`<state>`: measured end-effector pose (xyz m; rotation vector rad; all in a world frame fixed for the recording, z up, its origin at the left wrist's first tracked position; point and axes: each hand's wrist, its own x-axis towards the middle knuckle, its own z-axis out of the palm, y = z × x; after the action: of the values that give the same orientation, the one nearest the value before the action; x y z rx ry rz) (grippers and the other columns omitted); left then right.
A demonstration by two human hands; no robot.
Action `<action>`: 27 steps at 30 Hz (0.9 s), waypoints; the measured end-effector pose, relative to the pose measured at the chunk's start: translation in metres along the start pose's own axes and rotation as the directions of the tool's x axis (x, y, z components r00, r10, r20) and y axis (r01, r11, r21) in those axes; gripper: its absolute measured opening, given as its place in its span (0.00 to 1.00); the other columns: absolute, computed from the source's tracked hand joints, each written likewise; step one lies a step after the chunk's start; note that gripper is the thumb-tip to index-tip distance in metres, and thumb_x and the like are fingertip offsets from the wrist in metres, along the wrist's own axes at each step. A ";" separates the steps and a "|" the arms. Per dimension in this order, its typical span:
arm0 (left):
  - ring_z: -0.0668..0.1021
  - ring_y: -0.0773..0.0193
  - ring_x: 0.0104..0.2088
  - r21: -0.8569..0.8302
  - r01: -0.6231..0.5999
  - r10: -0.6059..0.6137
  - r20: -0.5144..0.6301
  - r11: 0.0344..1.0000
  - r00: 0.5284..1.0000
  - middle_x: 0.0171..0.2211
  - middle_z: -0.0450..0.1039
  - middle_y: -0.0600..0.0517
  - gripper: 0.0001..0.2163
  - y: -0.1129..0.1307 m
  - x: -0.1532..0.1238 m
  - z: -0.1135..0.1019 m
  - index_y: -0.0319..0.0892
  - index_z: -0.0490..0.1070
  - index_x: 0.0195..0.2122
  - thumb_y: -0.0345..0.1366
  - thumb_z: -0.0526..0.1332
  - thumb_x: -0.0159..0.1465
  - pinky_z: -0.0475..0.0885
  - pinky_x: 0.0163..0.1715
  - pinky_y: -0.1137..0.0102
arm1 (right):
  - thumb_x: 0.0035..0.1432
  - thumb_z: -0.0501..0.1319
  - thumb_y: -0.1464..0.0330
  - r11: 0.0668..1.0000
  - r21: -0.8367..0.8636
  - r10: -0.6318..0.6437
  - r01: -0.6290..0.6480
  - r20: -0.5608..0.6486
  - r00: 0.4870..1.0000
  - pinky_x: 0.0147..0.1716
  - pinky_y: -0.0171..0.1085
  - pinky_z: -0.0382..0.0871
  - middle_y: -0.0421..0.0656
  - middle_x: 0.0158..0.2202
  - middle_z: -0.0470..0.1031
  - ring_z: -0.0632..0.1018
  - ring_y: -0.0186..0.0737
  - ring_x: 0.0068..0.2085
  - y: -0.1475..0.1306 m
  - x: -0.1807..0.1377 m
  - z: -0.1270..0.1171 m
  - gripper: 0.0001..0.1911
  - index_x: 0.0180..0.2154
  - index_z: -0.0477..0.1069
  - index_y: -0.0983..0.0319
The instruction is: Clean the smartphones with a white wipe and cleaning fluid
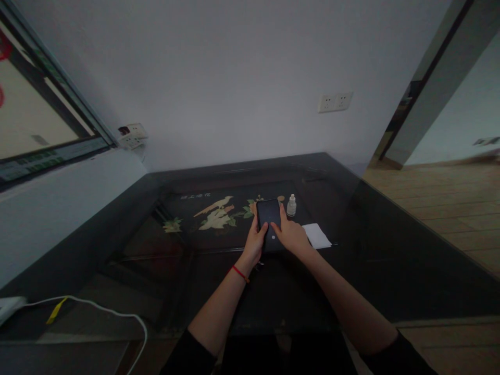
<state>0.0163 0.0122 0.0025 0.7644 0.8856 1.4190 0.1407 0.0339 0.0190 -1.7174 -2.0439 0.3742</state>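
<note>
A black smartphone (268, 214) with a dark screen is held over the dark glass table (390, 260). My left hand (254, 243) grips its left edge, thumb lying on the screen; a red cord circles that wrist. My right hand (291, 235) rests on the phone's right side with fingers closed around the edge and the index finger stretched up along it. A small white dropper bottle (291, 205) stands just right of the phone. A folded white cloth (316, 235) lies beside my right hand.
Under the glass is a panel with a bird and leaf inlay (214, 213). A white cable (105, 311) with a yellow tag runs along the left front. Wall sockets (335, 102) sit above the table; a window (39, 120) is at left, wooden floor (449, 198) at right.
</note>
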 end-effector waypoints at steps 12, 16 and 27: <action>0.78 0.60 0.42 -0.030 -0.004 0.005 0.032 1.000 0.999 0.50 0.73 0.48 0.35 0.008 0.014 -0.006 0.51 0.55 0.63 0.35 0.67 0.54 0.74 0.45 0.62 | 0.60 0.57 0.61 0.876 0.465 -0.007 -0.128 0.277 0.961 0.37 0.46 0.75 0.49 0.33 0.78 0.81 0.47 0.33 0.019 0.011 -0.018 0.35 0.64 0.49 0.66; 0.77 0.61 0.45 -0.069 -0.026 0.027 0.018 0.997 0.999 0.53 0.71 0.49 0.33 0.008 0.020 -0.011 0.51 0.56 0.62 0.36 0.66 0.55 0.73 0.47 0.64 | 0.55 0.63 0.64 0.480 0.799 -0.205 -0.363 0.505 0.838 0.36 0.43 0.78 0.47 0.37 0.78 0.80 0.41 0.36 0.035 0.006 -0.017 0.24 0.52 0.65 0.67; 0.75 0.60 0.49 -0.093 0.035 -0.028 0.076 0.995 0.997 0.55 0.69 0.49 0.32 0.005 0.017 -0.012 0.51 0.56 0.62 0.35 0.65 0.57 0.71 0.51 0.62 | 0.48 0.68 0.68 0.401 0.807 -0.138 -0.433 0.520 0.843 0.32 0.33 0.77 0.43 0.30 0.79 0.80 0.35 0.30 0.030 0.000 -0.011 0.13 0.35 0.72 0.66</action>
<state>0.0025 0.0283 -0.0004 0.7244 0.7647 1.3854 0.1713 0.0391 0.0144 -1.0789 -1.3657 1.8323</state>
